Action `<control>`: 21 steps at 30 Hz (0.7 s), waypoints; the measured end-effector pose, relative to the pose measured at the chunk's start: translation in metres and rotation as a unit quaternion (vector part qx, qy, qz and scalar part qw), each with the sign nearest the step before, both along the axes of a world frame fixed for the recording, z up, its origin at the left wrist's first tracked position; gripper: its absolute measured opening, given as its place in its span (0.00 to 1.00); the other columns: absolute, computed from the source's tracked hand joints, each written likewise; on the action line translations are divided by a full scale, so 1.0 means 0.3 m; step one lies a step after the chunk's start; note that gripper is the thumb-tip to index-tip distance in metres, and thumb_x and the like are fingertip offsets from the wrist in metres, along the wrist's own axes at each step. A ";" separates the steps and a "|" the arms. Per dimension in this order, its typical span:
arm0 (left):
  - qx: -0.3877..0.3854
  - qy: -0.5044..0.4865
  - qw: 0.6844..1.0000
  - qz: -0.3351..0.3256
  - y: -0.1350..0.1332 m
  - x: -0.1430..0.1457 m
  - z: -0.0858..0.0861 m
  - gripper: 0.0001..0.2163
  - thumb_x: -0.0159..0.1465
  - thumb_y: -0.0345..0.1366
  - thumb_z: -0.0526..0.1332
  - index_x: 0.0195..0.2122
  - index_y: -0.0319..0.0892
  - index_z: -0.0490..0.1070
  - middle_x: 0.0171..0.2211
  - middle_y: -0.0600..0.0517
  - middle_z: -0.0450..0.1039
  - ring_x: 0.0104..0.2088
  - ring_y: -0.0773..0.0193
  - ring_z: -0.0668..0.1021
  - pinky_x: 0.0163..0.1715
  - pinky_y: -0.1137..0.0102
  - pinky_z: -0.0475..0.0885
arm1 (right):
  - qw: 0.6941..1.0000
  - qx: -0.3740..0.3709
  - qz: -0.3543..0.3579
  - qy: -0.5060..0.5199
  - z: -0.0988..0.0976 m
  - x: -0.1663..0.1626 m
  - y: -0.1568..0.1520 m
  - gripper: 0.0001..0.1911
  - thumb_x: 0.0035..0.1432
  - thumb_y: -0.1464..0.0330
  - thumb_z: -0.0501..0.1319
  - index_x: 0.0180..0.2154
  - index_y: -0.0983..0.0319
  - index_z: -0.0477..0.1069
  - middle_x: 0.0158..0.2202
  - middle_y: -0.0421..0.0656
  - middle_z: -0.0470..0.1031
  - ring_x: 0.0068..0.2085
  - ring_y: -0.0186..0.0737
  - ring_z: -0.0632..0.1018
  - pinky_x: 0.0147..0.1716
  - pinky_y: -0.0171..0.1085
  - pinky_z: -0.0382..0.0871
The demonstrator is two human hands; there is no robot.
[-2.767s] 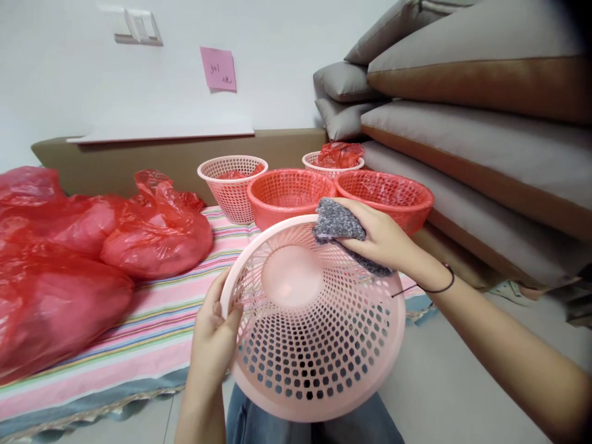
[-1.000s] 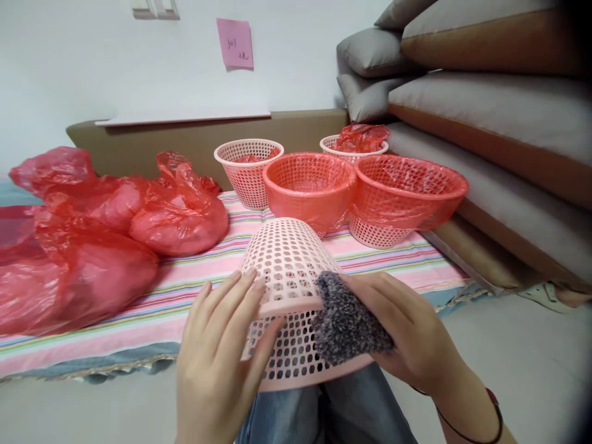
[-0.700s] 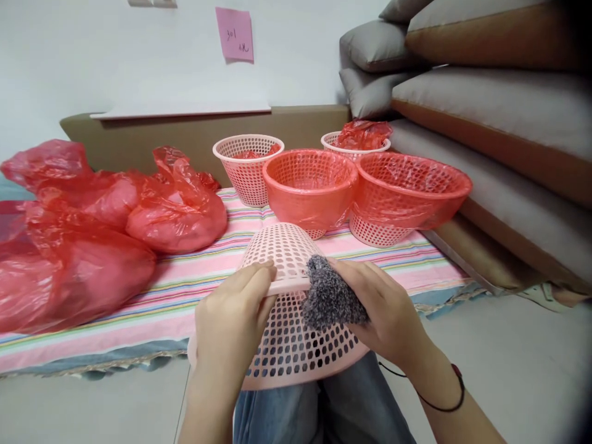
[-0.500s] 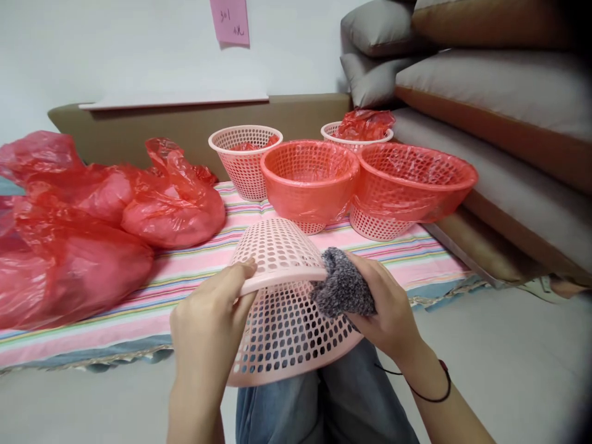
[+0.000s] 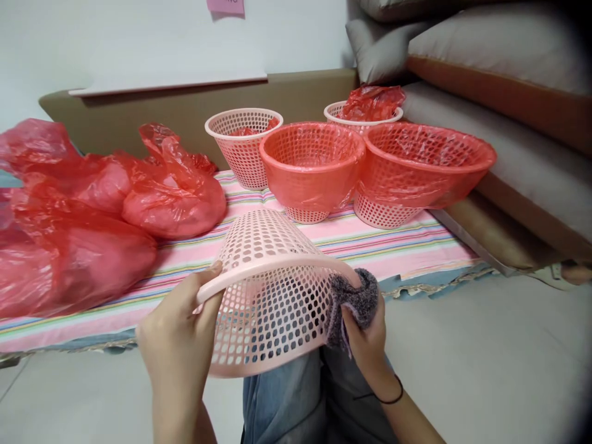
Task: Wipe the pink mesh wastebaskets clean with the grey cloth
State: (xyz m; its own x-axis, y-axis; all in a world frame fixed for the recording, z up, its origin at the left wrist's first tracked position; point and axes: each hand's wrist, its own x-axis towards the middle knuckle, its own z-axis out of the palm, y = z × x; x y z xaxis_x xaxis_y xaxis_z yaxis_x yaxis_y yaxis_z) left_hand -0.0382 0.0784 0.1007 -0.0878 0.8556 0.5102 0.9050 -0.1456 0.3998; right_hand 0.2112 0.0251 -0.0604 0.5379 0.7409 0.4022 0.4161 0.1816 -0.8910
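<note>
A pink plastic basket (image 5: pixel 272 243) with a holed wall lies tilted above my knees, its mouth facing me. My left hand (image 5: pixel 182 327) is closed on the left side of its rim, thumb outside and fingers at the inner wall. At the right side of the rim, my right hand (image 5: pixel 370 339) grips a dark grey cloth (image 5: pixel 354 299). The cloth is folded over the rim, with part of it against the inside of the basket. Some of my right fingers are hidden behind the cloth and basket.
Two baskets lined with red plastic bags, a front one (image 5: pixel 309 179) and a right one (image 5: pixel 425 179), stand on a striped sheet (image 5: pixel 194 271). Behind are two more pink baskets (image 5: pixel 243 151). Stuffed red bags (image 5: pixel 78 246) lie left; stacked cushions (image 5: pixel 504 55) rise right.
My right hand and the cloth have moved down, now wrapped over the rim. The basket's mouth has turned more toward me, and my left hand has shifted left. The view has tipped downward.
</note>
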 end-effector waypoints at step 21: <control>-0.064 -0.283 0.945 0.149 -0.096 -0.067 -0.095 0.18 0.59 0.53 0.68 0.35 0.43 0.78 0.24 0.57 0.70 0.28 0.63 0.72 0.30 0.69 0.66 | 0.983 0.046 0.087 -0.157 0.325 0.152 0.158 0.31 0.60 0.61 0.66 0.63 0.59 0.65 0.57 0.52 0.77 0.56 0.52 0.79 0.56 0.52 0.75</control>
State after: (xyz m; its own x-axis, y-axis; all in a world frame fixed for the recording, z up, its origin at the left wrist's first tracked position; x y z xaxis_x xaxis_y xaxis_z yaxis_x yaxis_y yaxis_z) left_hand -0.0582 0.0496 0.0722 -0.5636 0.8007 0.2032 0.5334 0.1648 0.8297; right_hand 0.2567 0.0724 0.0372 0.2450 0.7631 0.5980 0.6235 0.3483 -0.6999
